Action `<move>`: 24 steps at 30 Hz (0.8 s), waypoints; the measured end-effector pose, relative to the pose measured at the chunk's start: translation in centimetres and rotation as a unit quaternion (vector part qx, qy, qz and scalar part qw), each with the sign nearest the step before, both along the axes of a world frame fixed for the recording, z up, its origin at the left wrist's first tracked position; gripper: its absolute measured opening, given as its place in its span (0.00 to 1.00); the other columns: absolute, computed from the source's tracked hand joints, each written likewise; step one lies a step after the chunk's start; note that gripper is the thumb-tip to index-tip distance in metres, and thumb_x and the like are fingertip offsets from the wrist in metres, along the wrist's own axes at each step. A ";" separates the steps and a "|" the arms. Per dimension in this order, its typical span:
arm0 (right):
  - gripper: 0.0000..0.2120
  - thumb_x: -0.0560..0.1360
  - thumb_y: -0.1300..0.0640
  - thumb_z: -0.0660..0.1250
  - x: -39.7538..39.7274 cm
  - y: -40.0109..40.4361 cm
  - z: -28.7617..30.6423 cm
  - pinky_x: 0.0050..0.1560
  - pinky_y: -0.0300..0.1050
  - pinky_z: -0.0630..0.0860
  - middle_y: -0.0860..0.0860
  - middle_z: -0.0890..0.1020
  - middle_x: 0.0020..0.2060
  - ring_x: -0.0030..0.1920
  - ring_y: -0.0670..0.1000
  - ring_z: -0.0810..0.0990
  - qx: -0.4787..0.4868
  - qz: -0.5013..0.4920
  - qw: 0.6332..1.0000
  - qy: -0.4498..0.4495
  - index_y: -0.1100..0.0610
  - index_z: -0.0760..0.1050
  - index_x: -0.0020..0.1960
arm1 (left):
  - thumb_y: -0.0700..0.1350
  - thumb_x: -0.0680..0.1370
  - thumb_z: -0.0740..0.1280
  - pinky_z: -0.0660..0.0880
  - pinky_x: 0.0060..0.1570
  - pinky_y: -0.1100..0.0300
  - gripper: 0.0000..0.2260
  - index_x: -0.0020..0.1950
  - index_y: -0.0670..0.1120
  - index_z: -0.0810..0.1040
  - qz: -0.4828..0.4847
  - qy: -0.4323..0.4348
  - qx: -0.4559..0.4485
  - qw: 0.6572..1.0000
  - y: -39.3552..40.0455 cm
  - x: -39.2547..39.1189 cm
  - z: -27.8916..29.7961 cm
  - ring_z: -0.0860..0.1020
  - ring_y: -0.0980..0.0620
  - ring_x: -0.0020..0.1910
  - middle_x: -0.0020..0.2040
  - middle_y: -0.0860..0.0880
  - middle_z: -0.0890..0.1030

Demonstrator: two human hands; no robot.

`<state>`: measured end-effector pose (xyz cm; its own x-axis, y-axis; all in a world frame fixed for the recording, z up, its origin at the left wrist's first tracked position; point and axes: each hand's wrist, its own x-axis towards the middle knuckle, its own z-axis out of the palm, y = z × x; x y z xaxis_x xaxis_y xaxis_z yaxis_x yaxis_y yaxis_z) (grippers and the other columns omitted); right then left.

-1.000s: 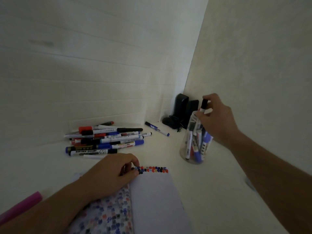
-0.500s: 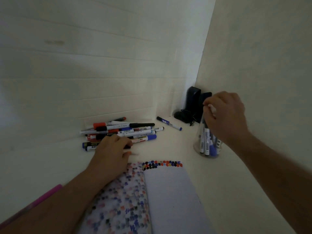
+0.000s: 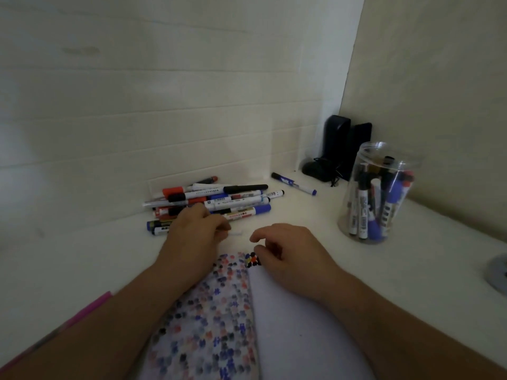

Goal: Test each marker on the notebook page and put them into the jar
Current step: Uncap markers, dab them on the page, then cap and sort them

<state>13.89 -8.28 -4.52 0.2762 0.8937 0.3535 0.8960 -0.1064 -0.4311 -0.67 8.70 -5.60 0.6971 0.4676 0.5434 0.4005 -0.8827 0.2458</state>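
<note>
The fingers (image 3: 219, 224) of the left hand (image 3: 196, 237) are curled down over the near edge of the marker pile (image 3: 216, 200), and a thin white marker (image 3: 236, 233) pokes out from under them toward the right — they seem to pinch it, though the grip itself is hidden by the knuckles. The right hand (image 3: 285, 256) rests at the top of the notebook (image 3: 247, 319), its fingers loosely bent with nothing between them; the thumb and forefinger stand a little apart, just beside the white marker's tip but not touching it.

The notebook lies open at the near edge of the surface (image 3: 315, 215). Its left page is crowded with blue, red and black test marks, and the right page is bare except for a short row of marks at its top, partly covered by the right hand.

The pile of markers — black, red and blue caps on white barrels — lies along the back edge of the surface against the wall. One blue marker (image 3: 294, 183) lies apart near the back right corner. The clear jar (image 3: 377, 193) stands upright toward the right edge of the surface, several markers standing in it. Behind it, in the corner, are two dark upright objects (image 3: 347, 146). A pink strip (image 3: 90, 308) shows by the left forearm.
</note>
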 end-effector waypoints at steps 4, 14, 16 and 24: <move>0.16 0.84 0.44 0.61 0.2 -0.7 0.8 0.38 0.40 0.74 0.48 0.80 0.33 0.35 0.43 0.78 0.093 -0.004 0.978 0.189 0.52 0.83 0.48 | 0.43 0.81 0.66 0.73 0.43 0.62 0.07 0.56 0.50 0.81 -0.099 -0.087 -0.011 0.991 -2.7 -0.3 2.3 0.73 0.53 0.45 0.48 0.52 0.73; 0.10 0.80 0.51 0.68 -0.1 -1.0 2.3 0.25 0.38 0.60 0.52 0.67 0.30 0.27 0.47 0.61 0.068 0.091 0.778 0.618 0.58 0.80 0.53 | 0.39 0.82 0.64 0.75 0.60 0.65 0.11 0.60 0.48 0.83 -0.274 -0.079 -0.043 0.958 -5.4 -0.1 2.7 0.79 0.59 0.60 0.59 0.56 0.82; 0.10 0.82 0.55 0.67 0.1 -1.1 2.3 0.25 0.38 0.63 0.53 0.69 0.30 0.28 0.48 0.63 0.081 0.068 0.786 0.609 0.53 0.79 0.42 | 0.41 0.83 0.63 0.75 0.55 0.68 0.10 0.59 0.52 0.81 -0.250 -0.065 -0.122 0.958 -5.9 -0.4 2.9 0.80 0.59 0.56 0.55 0.60 0.82; 0.13 0.77 0.55 0.73 0.0 -1.0 1.5 0.30 0.40 0.71 0.56 0.77 0.29 0.30 0.50 0.73 0.112 0.063 0.788 0.601 0.55 0.73 0.36 | 0.59 0.76 0.70 0.73 0.40 0.70 0.06 0.47 0.62 0.75 -0.148 -0.041 -0.167 0.974 -5.8 0.1 2.4 0.79 0.61 0.43 0.45 0.66 0.80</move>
<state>13.91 -9.28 -2.98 0.4468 0.8928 0.0568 -0.1781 0.1510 -0.9724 -0.60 2.88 -3.16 0.7888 0.4127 0.4554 0.1070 -0.8219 0.5595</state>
